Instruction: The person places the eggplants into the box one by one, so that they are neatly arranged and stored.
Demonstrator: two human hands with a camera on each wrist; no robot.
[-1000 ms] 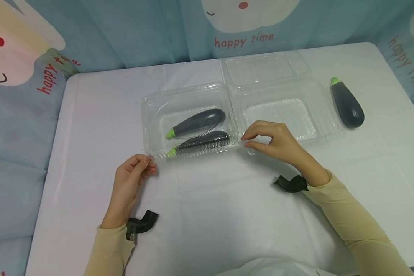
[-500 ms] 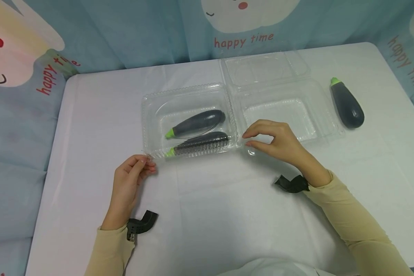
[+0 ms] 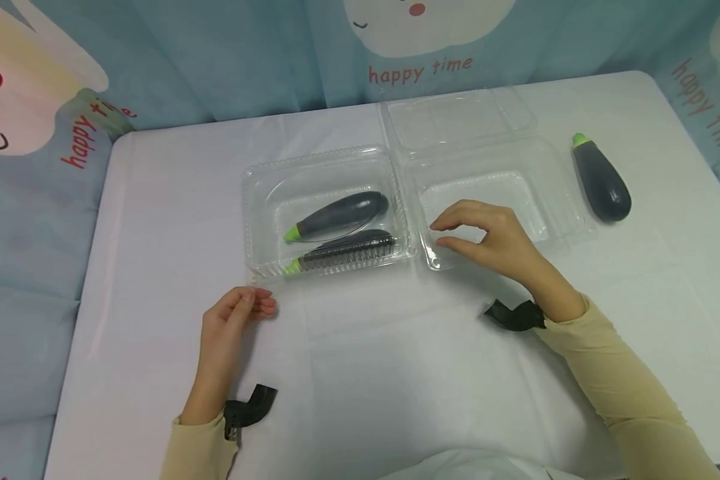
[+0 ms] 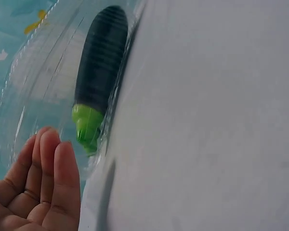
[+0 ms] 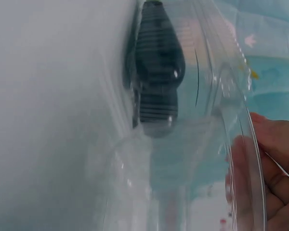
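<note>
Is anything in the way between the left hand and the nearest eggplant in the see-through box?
Yes, see-through plastic! The ridged front wall of the clear box stands between the left hand and the nearest eggplant. The left wrist view shows the plastic beyond the fingers too.

left hand (image 4: 41, 187) cropped at 8 o'clock in its wrist view — right hand (image 5: 280, 188) clipped around 4 in its own
</note>
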